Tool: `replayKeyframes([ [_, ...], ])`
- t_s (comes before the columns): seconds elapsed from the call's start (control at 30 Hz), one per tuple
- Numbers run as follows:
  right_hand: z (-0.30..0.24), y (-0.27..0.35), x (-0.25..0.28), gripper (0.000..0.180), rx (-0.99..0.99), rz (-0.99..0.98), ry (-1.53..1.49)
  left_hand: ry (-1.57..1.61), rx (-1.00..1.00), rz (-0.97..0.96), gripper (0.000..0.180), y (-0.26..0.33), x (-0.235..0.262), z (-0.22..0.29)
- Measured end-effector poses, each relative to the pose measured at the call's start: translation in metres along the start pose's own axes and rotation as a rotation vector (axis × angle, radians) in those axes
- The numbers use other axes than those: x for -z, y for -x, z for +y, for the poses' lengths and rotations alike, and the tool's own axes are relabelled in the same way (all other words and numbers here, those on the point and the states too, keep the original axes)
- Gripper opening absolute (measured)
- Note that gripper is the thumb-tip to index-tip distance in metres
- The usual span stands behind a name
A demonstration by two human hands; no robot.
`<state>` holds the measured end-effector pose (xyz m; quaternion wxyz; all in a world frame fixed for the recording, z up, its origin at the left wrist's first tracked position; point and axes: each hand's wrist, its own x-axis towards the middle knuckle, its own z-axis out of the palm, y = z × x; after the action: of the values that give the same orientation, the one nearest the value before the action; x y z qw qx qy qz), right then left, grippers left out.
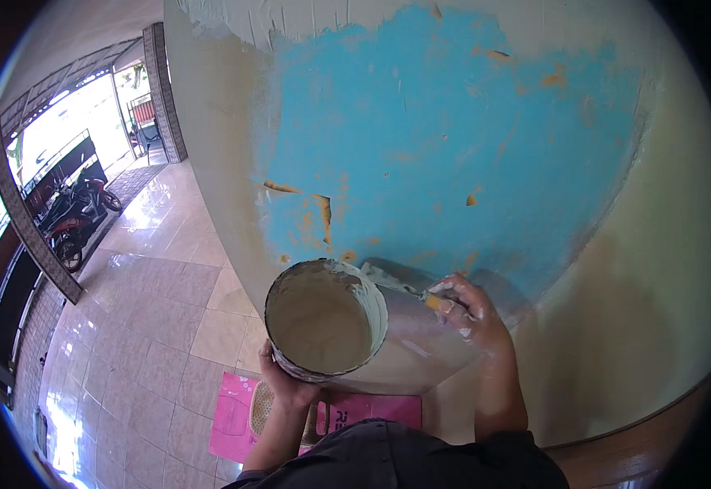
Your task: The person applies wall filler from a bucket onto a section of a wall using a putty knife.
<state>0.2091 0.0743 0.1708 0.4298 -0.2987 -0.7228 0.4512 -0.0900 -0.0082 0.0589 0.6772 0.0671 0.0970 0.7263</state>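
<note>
Pale cream putty [319, 326] fills the can [325, 319] most of the way, smeared up the inner wall. Left hand [284, 381] cups the can from below, fingers wrapped round its base, held close to the wall [421, 138]. Right hand [470, 314] closed on a scraper [408, 289] (handle yellowish, blade tip at the can's rim). Wall: blue paint, orange chips, cream patches. Pink mat [237, 416] on tiled floor [160, 326].

Single head-worn fisheye view, looking down.
It faces a patchy blue painted wall [453, 147] at close range, glossy tiled floor [152, 326] lower left.
</note>
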Motion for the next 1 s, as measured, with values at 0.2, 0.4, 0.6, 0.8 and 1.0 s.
replayKeyframes([
  [0.2,-0.058,-0.006,0.010,0.028,0.191,-0.045,0.337,-0.016,-0.009,-0.040,0.068,-0.004,0.020,0.014],
  [0.4,-0.138,-0.043,-0.035,0.025,-0.046,-0.579,0.915,-0.030,-0.006,-0.028,0.070,-0.016,0.023,0.020],
  [0.6,-0.174,-0.088,-0.074,0.028,-0.278,-0.720,1.359,-0.021,0.060,-0.082,0.071,-0.018,0.027,0.025],
  [0.8,-0.182,-0.103,-0.090,0.027,-0.292,-0.679,1.462,0.006,0.067,-0.091,0.071,-0.023,0.039,0.033],
  [1.0,-0.172,-0.093,-0.092,0.025,-0.121,-0.724,1.372,-0.029,0.084,-0.137,0.073,-0.024,0.036,0.038],
])
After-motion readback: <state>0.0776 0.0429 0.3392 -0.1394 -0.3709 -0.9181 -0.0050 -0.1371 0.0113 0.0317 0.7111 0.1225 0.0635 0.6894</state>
